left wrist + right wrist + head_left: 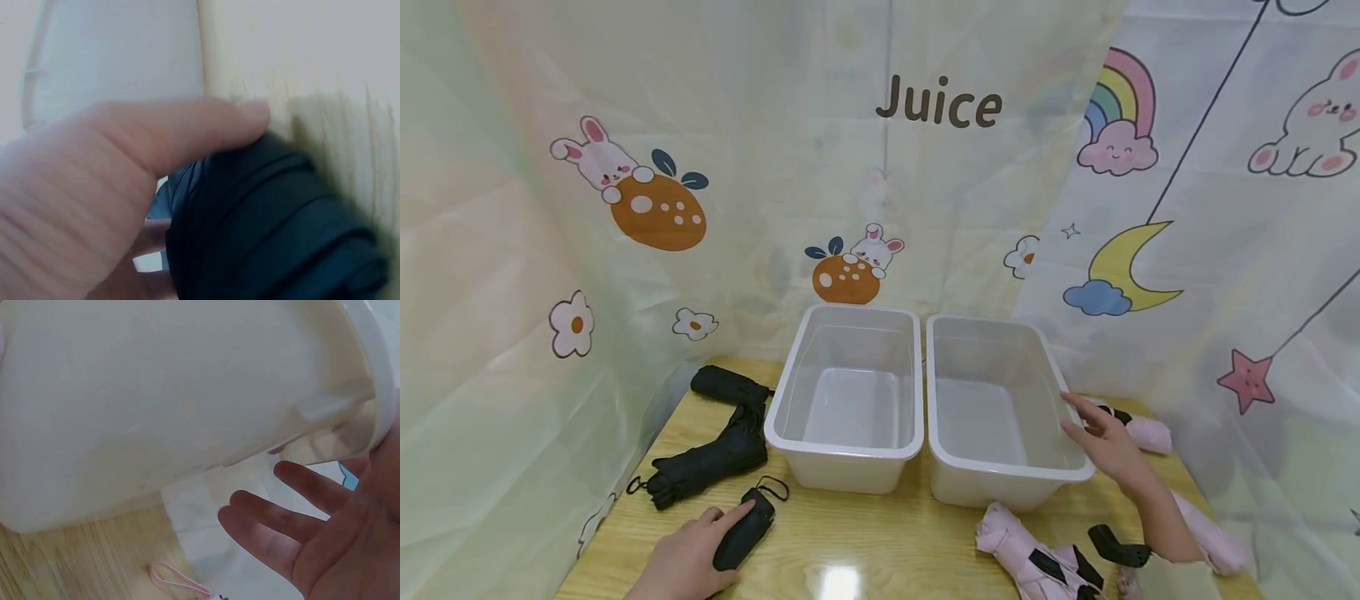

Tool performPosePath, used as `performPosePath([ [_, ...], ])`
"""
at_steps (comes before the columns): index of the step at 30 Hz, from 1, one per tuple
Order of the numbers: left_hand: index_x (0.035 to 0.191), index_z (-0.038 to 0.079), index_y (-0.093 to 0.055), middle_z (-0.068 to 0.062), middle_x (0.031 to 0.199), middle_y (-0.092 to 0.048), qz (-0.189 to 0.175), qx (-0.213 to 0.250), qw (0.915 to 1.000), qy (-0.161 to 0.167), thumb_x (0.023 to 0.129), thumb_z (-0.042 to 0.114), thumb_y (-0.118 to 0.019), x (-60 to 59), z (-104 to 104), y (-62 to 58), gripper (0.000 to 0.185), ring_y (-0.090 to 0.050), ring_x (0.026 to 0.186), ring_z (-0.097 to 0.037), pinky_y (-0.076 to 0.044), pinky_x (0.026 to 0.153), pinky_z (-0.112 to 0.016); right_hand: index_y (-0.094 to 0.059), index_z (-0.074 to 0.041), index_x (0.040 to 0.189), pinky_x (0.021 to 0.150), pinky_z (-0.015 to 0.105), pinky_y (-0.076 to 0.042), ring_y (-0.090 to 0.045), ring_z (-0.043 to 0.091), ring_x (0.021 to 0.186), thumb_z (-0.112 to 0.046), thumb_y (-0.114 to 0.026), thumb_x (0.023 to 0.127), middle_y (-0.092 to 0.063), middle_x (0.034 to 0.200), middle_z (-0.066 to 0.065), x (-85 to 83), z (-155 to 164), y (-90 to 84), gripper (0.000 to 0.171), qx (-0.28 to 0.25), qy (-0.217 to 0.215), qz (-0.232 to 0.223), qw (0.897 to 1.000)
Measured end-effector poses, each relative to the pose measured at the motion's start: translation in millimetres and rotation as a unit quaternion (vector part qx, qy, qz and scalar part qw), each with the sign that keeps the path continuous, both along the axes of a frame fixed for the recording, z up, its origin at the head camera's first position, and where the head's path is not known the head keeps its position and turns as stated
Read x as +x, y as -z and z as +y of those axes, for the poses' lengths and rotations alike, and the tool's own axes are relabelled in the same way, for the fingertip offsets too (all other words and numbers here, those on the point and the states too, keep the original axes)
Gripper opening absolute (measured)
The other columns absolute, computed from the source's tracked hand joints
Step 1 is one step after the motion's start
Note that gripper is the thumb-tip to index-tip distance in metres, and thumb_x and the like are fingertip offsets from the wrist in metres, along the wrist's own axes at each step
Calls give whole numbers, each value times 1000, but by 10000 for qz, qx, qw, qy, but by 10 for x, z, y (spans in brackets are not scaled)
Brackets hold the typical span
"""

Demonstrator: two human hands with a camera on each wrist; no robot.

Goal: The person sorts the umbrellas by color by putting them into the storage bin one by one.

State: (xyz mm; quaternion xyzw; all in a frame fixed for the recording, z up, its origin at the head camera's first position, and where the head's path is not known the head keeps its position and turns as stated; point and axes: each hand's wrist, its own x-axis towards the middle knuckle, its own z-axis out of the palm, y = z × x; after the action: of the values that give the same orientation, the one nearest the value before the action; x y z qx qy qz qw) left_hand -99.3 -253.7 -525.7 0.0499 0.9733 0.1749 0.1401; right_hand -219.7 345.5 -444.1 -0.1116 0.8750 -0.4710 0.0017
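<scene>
The left hand curls round the black umbrella — grip it mid-body so it lifts level — while the right hand, fingers spread, steadies the bin.

The pale wooden tabletop has a glossy, smooth varnish that mirrors a lamp, its grain running in fine streaks. The two white translucent plastic bins look smooth and faintly shiny, while the folded black umbrella of matt woven cloth lies creased, as does the small black folded umbrella under the left hand. The folded pink cloth umbrella looks soft and dull with black plastic parts, and the printed backdrop sheets have a thin, slightly sheeny, wrinkled surface.
</scene>
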Motion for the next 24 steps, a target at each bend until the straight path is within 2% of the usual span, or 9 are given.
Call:
performPosePath([
  [3, 140, 23, -52, -6, 108, -58, 45, -361, 9992, -133, 62, 45, -88, -22, 3, 7, 89, -58, 80, -30, -48, 57, -51, -26, -6, 154, 78, 45, -53, -44, 54, 122, -28, -51, 103, -24, 152, 29, -29, -15, 10, 61, -69, -29, -94, 9999],
  [7, 138, 21, -54, -9, 103, -58, 40, -610, 9979, -229, 63, 46, -87, -41, 50, 45, 85, -56, 69, -28, -46, 52, -48, -24, -8, 155, 81, 51, -51, -40, 55, 124, -32, -51, 102, -20, 154, 28, -56, -32, 21, 64, -54, 39, -213, 9998],
  [10, 135, 20, -57, -8, 98, -58, 67, -632, 9976, -277, 63, 42, -88, -42, 88, 58, 81, -53, 61, -25, -45, 49, -45, -24, -8, 155, 82, 55, -51, -37, 56, 126, -32, -52, 102, -17, 155, 29, -55, -36, 25, 65, -60, 77, -278, 9996],
  [16, 131, 24, -61, -3, 95, -57, 165, -485, 9984, -244, 65, 32, -87, -48, 85, -8, 71, -52, 62, -21, -42, 48, -42, -23, -9, 155, 80, 53, -52, -40, 55, 124, -32, -51, 102, -17, 155, 29, -54, -27, 30, 64, -170, 90, -272, 9994],
  [20, 131, 29, -61, 3, 95, -57, 440, -468, 9979, 72, 64, 32, -87, -37, 31, -127, 71, -53, 65, -16, -43, 49, -40, -20, -8, 156, 85, 56, -49, -31, 54, 130, -30, -50, 103, -14, 156, 28, -51, -20, 38, 64, -312, -40, -306, 9990],
  [24, 130, 35, -61, 6, 99, -58, 841, -373, 9937, 640, 63, 33, -88, -44, -28, -374, 72, -58, 76, -17, -47, 55, -42, -15, -9, 157, 90, 60, -43, -22, 54, 135, -31, -46, 104, -9, 158, 25, -54, -3, 38, 64, -430, -150, -332, 9984],
])
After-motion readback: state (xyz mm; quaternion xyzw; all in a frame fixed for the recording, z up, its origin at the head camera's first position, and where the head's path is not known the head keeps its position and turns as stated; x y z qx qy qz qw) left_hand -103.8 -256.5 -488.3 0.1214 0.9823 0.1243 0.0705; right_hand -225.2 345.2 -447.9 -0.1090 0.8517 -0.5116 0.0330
